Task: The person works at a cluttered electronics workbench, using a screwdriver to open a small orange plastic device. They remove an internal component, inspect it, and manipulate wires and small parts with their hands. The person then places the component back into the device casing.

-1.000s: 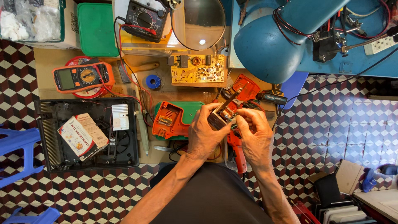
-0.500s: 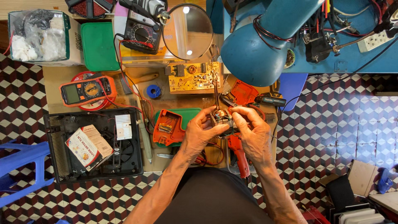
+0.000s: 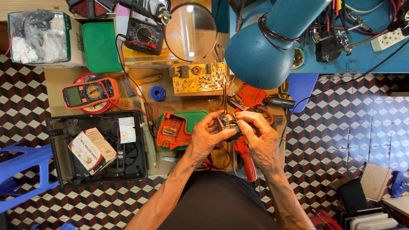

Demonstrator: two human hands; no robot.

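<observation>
Left hand (image 3: pixel 205 138) and right hand (image 3: pixel 260 140) over the bench (image 3: pixel 59 83), fingers of both closed on a small motor part (image 3: pixel 230 123) between them, orange housing (image 3: pixel 172 131) just left, yellow circuit board (image 3: pixel 198 79) beyond.

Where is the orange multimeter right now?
In the head view, the orange multimeter lies at the left of the workbench, above the black tray and below the green lid.

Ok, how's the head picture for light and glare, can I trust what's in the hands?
Head view: even, bright light, soft shadows. Two glare spots on the magnifying glass. Sharp overall, though the small copper-wound part between left hand and right hand is mostly hidden by fingers; its detail cannot be made out.
</observation>
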